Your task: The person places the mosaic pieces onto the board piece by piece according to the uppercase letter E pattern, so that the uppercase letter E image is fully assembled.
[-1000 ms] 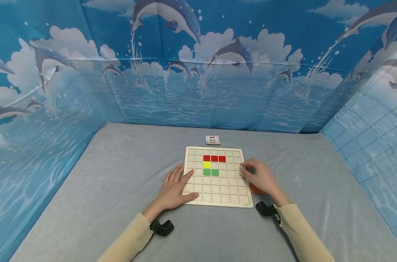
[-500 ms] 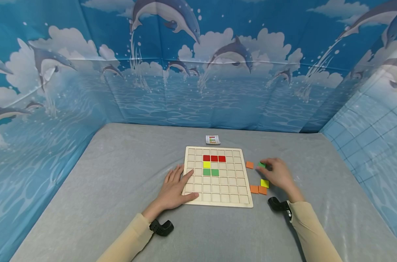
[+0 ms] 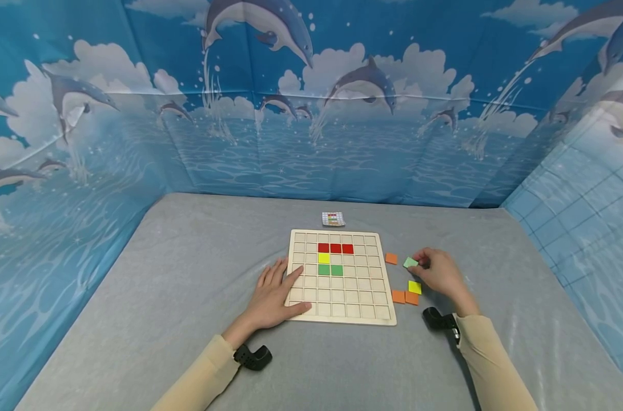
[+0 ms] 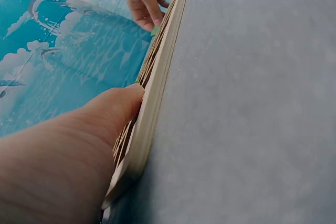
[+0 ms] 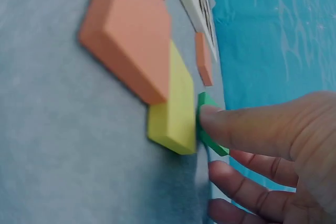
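My left hand (image 3: 272, 299) lies spread over the left edge of a wooden grid board (image 3: 360, 297), its thumb on the lower rim. Right of the board, my right hand (image 3: 439, 275) pinches a green square tile (image 3: 410, 262) between thumb and fingers. The right wrist view shows the thumb pressed against that tile's face (image 5: 214, 144). In the board's cells lie a row of three red tiles (image 3: 335, 248), a yellow tile (image 3: 324, 258) below them, and two green tiles (image 3: 337, 270) lower still.
One orange tile (image 3: 391, 258) is just off the board's right edge. Nearer me, a loose yellow tile (image 3: 414, 287) touches two orange tiles (image 3: 405, 297). Behind the board lies a small printed card (image 3: 333, 219) with a coloured grid pattern. A dolphin-print curtain (image 3: 290, 142) surrounds the grey table.
My right hand has moved right from the board's edge to the loose green tile, gripped it and tilted it. The loose tiles there have come into view. My left hand has stayed put.
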{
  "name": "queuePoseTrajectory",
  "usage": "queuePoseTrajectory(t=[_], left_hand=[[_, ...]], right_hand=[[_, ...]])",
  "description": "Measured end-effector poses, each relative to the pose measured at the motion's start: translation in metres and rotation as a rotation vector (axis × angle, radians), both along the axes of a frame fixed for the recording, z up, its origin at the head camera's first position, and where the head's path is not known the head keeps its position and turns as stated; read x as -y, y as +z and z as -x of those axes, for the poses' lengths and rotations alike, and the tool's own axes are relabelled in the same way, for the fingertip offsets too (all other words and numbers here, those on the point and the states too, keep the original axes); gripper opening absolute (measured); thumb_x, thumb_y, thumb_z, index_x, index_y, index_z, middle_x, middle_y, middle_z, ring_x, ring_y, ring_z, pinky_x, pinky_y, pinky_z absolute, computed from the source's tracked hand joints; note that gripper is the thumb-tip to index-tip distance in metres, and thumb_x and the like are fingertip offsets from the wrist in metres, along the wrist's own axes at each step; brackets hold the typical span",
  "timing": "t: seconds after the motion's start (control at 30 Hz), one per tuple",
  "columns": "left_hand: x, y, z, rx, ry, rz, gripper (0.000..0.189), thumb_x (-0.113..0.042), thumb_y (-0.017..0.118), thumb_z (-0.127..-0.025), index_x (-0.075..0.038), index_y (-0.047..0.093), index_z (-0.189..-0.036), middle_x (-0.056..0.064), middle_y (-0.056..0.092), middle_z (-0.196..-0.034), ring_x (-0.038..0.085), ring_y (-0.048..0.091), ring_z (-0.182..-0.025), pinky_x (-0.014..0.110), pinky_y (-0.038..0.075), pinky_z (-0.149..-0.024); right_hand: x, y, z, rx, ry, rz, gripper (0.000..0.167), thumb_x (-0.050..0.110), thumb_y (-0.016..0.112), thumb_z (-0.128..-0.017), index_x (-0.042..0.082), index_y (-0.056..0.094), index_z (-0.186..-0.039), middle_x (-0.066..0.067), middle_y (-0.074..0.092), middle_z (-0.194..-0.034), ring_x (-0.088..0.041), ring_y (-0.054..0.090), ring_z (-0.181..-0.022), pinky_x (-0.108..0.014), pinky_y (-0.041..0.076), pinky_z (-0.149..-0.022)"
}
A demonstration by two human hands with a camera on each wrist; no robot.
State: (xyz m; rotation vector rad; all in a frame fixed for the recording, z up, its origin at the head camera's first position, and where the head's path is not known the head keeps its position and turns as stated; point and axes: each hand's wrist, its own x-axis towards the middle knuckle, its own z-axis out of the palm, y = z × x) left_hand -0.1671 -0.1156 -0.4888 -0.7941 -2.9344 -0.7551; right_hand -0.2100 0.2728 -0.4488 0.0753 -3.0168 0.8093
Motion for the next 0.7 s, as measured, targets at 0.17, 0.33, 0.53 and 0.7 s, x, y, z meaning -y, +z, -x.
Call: queuePoseTrajectory(t=[0.17, 0.33, 0.53, 0.7], left_hand=[[0.000, 0.000, 0.000, 0.006, 0.000, 0.006, 0.081, -0.063, 0.051, -0.088, -0.019, 0.027, -0.152, 0.018, 0.011, -0.156, 0.030, 0.002, -0.143, 0.047, 0.000, -0.111], [0.001, 0.000, 0.000, 0.012, 0.000, 0.005, 0.081, -0.063, 0.051, -0.088, -0.019, 0.027, -0.152, 0.018, 0.011, -0.156, 0.029, 0.002, -0.143, 0.046, 0.000, -0.111], [0.001, 0.001, -0.001, 0.015, -0.005, 0.003, 0.081, -0.062, 0.051, -0.088, -0.018, 0.027, -0.151, 0.018, 0.011, -0.155, 0.030, 0.001, -0.143, 0.046, 0.000, -0.111], [0.001, 0.001, -0.001, 0.022, -0.003, 0.005, 0.080, -0.061, 0.052, -0.088, -0.018, 0.027, -0.152, 0.018, 0.010, -0.156, 0.029, 0.001, -0.143, 0.046, -0.001, -0.111]], right_hand=[[-0.001, 0.005, -0.002, 0.058, -0.020, 0.043, 0.021, 0.011, 0.070, -0.085, -0.003, 0.057, -0.095, -0.012, 0.056, -0.084, -0.026, 0.050, -0.072, -0.035, 0.040, -0.059], [-0.002, 0.008, -0.004, 0.074, -0.020, 0.060, 0.019, 0.011, 0.068, -0.085, -0.001, 0.054, -0.091, -0.009, 0.053, -0.079, -0.023, 0.047, -0.066, -0.032, 0.037, -0.055], [0.004, 0.012, -0.006, 0.022, -0.040, 0.104, 0.017, 0.009, 0.066, -0.087, -0.001, 0.053, -0.093, -0.010, 0.054, -0.079, -0.022, 0.047, -0.063, -0.032, 0.038, -0.053], [0.022, 0.015, -0.008, -0.088, 0.024, 0.158, 0.013, 0.007, 0.066, -0.087, 0.000, 0.057, -0.094, -0.008, 0.057, -0.078, -0.022, 0.050, -0.065, -0.034, 0.041, -0.052]])
